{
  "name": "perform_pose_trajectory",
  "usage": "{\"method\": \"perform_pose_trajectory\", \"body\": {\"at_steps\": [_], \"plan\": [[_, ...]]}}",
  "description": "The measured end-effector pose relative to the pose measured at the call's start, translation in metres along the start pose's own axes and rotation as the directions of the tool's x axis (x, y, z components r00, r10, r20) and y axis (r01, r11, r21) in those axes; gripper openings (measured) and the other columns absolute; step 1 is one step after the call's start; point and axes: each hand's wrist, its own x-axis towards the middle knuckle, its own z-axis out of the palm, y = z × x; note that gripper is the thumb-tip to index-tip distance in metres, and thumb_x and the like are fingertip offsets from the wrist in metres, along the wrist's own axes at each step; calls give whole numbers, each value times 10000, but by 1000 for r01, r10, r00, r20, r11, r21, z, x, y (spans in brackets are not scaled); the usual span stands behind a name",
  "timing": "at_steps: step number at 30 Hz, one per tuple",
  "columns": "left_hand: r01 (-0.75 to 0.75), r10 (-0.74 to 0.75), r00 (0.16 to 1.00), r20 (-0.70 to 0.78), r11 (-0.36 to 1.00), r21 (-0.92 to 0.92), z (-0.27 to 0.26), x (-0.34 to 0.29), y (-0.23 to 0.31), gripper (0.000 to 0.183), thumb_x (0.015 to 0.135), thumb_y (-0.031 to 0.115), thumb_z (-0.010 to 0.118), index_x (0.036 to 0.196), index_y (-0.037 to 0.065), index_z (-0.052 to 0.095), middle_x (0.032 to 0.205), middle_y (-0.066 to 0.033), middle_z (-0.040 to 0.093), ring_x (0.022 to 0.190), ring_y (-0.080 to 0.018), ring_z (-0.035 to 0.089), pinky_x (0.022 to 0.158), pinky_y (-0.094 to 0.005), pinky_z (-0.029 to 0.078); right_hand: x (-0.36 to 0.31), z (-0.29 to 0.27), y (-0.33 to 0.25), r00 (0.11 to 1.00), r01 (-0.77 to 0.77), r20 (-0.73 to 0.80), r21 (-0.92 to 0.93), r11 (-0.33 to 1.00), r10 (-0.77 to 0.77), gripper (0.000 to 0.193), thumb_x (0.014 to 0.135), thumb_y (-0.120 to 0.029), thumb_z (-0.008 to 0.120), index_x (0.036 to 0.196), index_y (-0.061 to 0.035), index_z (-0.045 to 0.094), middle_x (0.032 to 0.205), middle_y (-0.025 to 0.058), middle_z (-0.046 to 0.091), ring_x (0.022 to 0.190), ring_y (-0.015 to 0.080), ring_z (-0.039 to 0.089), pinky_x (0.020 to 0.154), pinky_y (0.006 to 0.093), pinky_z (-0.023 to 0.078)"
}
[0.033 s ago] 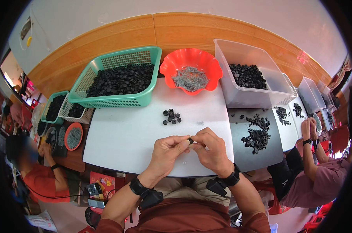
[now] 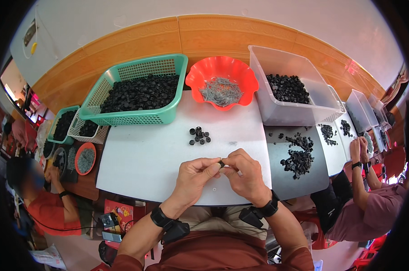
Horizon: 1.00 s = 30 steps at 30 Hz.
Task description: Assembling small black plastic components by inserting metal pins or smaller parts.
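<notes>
Above the near part of the white board (image 2: 145,167), my two hands meet at the fingertips. Between them is a small black plastic cap (image 2: 221,164), mostly covered by the fingers. My left hand (image 2: 191,177) pinches it from one side with thumb and forefinger. From the other side, my right hand (image 2: 246,175) has its fingers closed at the same cap; whether a thin pin is also there cannot be made out. Just beyond the hands, a small cluster of black round caps (image 2: 199,135) lies on the board.
Along the back stand a green basket (image 2: 136,120) of black discs, a red scalloped bowl (image 2: 196,74) of thin metal pins and a clear plastic box (image 2: 288,114) of black caps. Loose black parts (image 2: 298,161) lie on the right. Co-workers sit on both sides.
</notes>
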Motion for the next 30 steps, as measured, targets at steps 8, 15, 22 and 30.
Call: {"method": "perform_pose_trajectory", "body": {"at_steps": [8, 15, 22, 30], "plan": [[7, -7, 1000, 5, 1000, -25, -1, -1, 3, 190, 972, 69, 676, 1144, -4, 711, 1095, -108, 725, 933, -148, 679, 829, -287, 554, 2, -1, -2, 998, 55, 8, -42, 998, -55, 226, 812, -21, 768, 983, -48, 622, 934, 90, 647, 704, 273, 657, 586, 359, 525], [26, -27, 1000, -8, 993, -114, 5, -3, 7, 217, 962, 74, 693, 1157, -22, 691, 1038, -72, 725, 879, -109, 654, 800, -252, 532, 4, -3, -1, 998, 3, 57, 18, 1000, -4, 365, 827, -74, 795, 1170, -68, 671, 1004, 85, 642, 642, 206, 618, 576, 321, 530], [4, -6, 1000, -18, 993, -121, 6, -4, 7, 161, 946, 28, 695, 1094, 7, 635, 992, -69, 709, 885, -100, 657, 794, -247, 534, 3, -6, -9, 993, -38, 115, 46, 998, 32, 343, 809, -85, 823, 1133, -58, 712, 941, 79, 610, 611, 184, 595, 560, 305, 513], [57, -57, 998, 22, 998, -31, 9, -3, 9, 223, 943, -3, 671, 1142, 18, 573, 1047, -87, 698, 935, -112, 661, 828, -245, 533, 2, -5, -2, 996, 18, 85, 22, 1000, -19, 290, 753, -11, 825, 1025, -57, 735, 883, 69, 638, 633, 152, 595, 556, 282, 489]]}}
